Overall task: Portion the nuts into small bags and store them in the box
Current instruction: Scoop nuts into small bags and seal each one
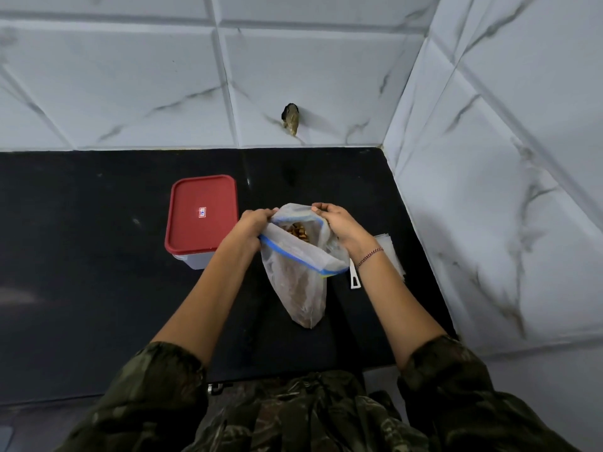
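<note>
A red-lidded box [200, 220] is being left closed on the left, just beside the left hand [253, 225]. A stack of small clear bags [390, 252] is being partly hidden by the right hand [339, 223] and its wrist (a white plastic piece [354, 278] lies near). A zip bag [298, 278] of nuts [298, 231] is being held open in the middle, its rim pinched by the fingers of both hands, over the black tabletop [98, 256]. The tabletop is being bounded far and right by marbled tile walls [130, 93].

Wide bare counter [81, 256] left of box [202, 216] and near it. Narrow gap between box and bag [300, 272]. Far strip behind bag open. Right blocked: small bags [393, 252], white clip [355, 278], wall [489, 190] close beside.
</note>
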{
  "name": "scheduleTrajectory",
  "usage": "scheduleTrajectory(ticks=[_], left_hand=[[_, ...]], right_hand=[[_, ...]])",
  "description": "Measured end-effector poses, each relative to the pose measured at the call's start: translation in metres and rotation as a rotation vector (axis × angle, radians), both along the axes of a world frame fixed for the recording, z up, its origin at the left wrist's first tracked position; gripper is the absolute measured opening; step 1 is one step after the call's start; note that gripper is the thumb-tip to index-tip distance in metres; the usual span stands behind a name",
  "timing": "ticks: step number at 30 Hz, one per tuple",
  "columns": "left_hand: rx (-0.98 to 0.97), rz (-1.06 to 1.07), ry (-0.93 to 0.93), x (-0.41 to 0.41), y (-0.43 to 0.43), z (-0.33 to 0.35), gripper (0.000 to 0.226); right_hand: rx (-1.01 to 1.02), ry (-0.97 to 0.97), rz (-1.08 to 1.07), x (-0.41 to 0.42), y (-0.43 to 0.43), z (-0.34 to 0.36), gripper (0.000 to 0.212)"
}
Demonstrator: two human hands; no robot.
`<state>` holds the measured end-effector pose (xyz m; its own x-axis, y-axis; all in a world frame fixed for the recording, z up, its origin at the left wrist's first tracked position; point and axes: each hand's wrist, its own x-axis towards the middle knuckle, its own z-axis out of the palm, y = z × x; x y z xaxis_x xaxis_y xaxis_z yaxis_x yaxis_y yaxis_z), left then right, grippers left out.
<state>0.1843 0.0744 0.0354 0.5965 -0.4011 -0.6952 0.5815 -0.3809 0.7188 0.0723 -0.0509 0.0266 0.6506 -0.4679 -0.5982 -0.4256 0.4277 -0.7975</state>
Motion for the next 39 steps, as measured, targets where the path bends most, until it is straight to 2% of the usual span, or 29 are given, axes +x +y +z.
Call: scheduleTrajectory(ticks=[3,5,8,12,15,16,18,21,24,27,29,31,33,39], left_hand=[[-0.032,0.003,0.14,-0.008,0.001,-0.001,0.028],[-0.042,0.036,0.109,-0.01,0.0,-0.002,0.022],[0.061,-0.102,-0.109,-0.009,0.003,-0.005,0.022],[0.197,-0.397,-0.297,-0.014,0.019,-0.003,0.057],[0.229,-0.478,-0.546,-0.02,0.032,-0.002,0.073],[0.234,-0.475,-0.651,-0.025,0.034,-0.001,0.069],[0.24,-0.455,-0.818,-0.037,0.037,0.007,0.055],[0.253,-0.516,-0.926,-0.059,0.037,0.019,0.038],[0.253,-0.585,-0.871,-0.07,0.04,0.016,0.048],[0.266,-0.605,-0.752,-0.076,0.047,0.009,0.042],[0.243,-0.553,-0.637,-0.08,0.052,0.004,0.03],[0.225,-0.507,-0.53,-0.082,0.055,-0.003,0.019],[0.197,-0.433,-0.426,-0.083,0.057,-0.007,0.011],[0.082,-0.192,-0.129,-0.082,0.061,-0.009,0.027]], right_hand=[[0.256,0.057,-0.14,0.004,0.004,-0.004,0.017],[0.201,0.142,-0.173,0.005,0.007,-0.003,0.022],[-0.111,0.166,-0.106,0.002,0.007,-0.003,0.031],[-0.396,0.158,-0.065,-0.01,0.012,-0.003,0.032],[-0.621,0.231,-0.061,-0.025,0.018,-0.001,0.04],[-0.648,0.243,-0.071,-0.031,0.022,0.002,0.042],[-0.577,0.201,-0.082,-0.045,0.031,0.008,0.041],[-0.4,0.168,-0.06,-0.063,0.046,0.015,0.044],[-0.249,0.198,-0.029,-0.072,0.058,0.012,0.054],[0.025,0.157,-0.1,-0.08,0.071,0.001,0.064],[0.183,0.083,-0.162,-0.082,0.079,-0.007,0.055],[0.267,0.028,-0.195,-0.085,0.089,-0.014,0.036],[0.336,0.008,-0.226,-0.085,0.095,-0.017,0.03],[0.441,-0.06,-0.378,-0.084,0.098,-0.022,0.027]])
